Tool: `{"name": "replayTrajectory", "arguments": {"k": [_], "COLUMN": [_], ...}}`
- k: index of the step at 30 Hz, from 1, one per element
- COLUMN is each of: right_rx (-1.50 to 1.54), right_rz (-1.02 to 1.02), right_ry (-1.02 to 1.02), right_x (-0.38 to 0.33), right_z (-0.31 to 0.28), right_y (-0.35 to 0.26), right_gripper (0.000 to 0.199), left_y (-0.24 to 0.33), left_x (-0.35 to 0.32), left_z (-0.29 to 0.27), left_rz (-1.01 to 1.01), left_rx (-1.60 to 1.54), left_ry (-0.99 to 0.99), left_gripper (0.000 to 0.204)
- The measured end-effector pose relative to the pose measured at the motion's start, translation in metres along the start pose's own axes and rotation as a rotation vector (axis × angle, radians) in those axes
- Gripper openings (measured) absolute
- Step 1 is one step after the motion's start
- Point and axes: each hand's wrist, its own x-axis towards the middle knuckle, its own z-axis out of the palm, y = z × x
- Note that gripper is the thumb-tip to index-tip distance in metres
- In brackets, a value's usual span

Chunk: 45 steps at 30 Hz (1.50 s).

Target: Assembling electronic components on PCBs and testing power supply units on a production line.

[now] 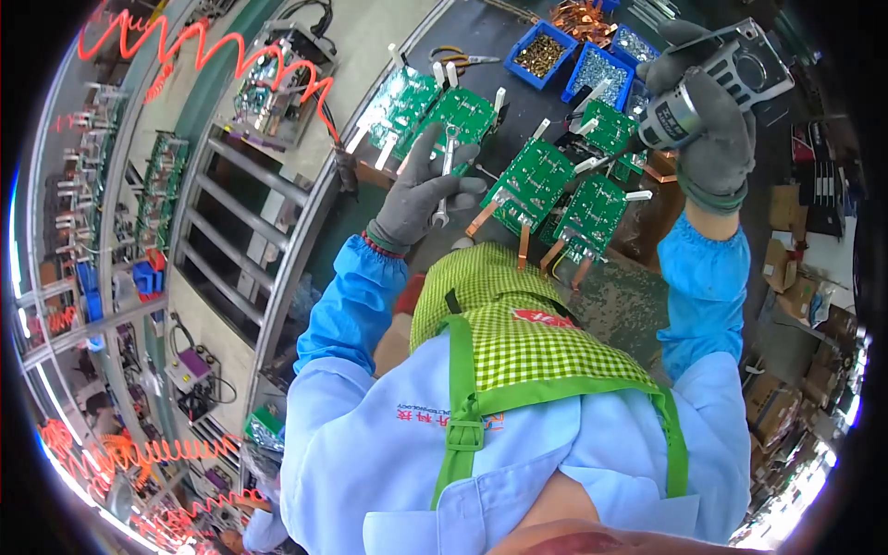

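Note:
My left hand (421, 199), in a grey glove, holds a double-ended wrench (448, 171) upright between its fingers. It is near the close edge of the bench, just below the green circuit boards at left. My right hand (717, 143), also gloved, is wrapped round a grey power driver (671, 118), whose nose points left toward the boards. Beside that nose is a small green circuit board (609, 128). Between my hands lie a larger circuit board (532, 185) and another board (594, 215), with white posts and copper strips at their edges. The tool's tip is hard to make out.
Blue bins of brass-coloured parts (539, 55) and silver fasteners (599, 78) stand at the back, beside a pile of copper pieces (583, 20). Scissors (462, 57) lie left of them. A roller conveyor (245, 231) runs at left, under a red coiled hose (199, 42). Cardboard boxes (775, 407) sit at right.

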Motion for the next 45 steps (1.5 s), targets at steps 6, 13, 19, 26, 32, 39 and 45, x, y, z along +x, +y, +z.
{"name": "replayTrajectory", "arguments": {"k": [6,13,19,26,32,39,45], "right_rx": [0.085,-0.032,-0.069,0.136,0.038,-0.113,-0.120], "right_rz": [-0.028,-0.010,0.018,0.030,0.021,0.152,0.106], "right_ry": [0.022,0.129,0.200,0.212,0.142,0.133,0.160], "right_x": [-0.031,-0.046,-0.057,-0.071,-0.080,-0.089,-0.086], "right_z": [0.045,0.089,0.106,0.107,0.108,0.115,0.116], "right_y": [0.029,0.047,0.062,0.081,0.072,0.062,0.062], "right_gripper": [0.030,0.040,0.041,0.037,0.041,0.046,0.047], "left_y": [-0.045,-0.111,-0.151,-0.187,-0.186,-0.181,-0.195], "left_x": [-0.030,-0.012,0.021,0.048,0.045,0.054,0.060], "left_z": [-0.041,-0.071,-0.083,-0.097,-0.081,-0.080,-0.079], "left_rz": [-0.217,-0.310,-0.276,-0.375,-0.439,-0.530,-0.472], "left_rx": [0.069,0.263,0.375,0.362,-0.002,0.067,-0.101], "left_ry": [0.085,0.057,0.032,-0.135,-0.259,-0.199,-0.250], "left_gripper": [0.044,0.033,0.029,0.031,0.035,0.027,0.027]}}
